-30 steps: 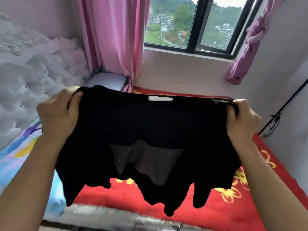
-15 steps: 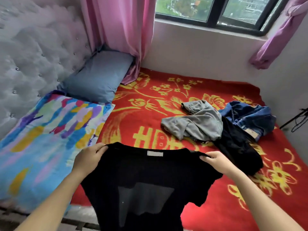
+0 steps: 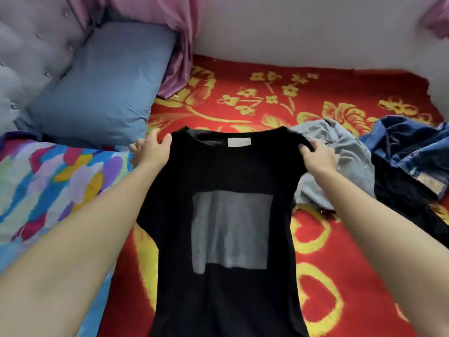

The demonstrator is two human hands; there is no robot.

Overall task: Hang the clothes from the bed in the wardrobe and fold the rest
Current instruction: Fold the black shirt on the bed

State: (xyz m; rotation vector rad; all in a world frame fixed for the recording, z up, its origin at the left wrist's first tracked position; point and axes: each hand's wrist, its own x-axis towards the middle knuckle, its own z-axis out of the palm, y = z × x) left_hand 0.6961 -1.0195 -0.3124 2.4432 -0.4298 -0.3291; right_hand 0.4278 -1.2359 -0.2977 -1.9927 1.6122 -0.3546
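A limp black shirt with a grey square panel lay flat mid-bed on the plush red blanket, its shoulders gripped by the curled fingers of the left hand and right hand, with a crumpled grey top at two o'clock and a smooth blue pillow at ten.

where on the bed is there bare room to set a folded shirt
Bare red blanket lies beyond the black shirt, between the blue pillow and the wall, and in the near strip right of it. Crowded on the right: grey top, jeans.
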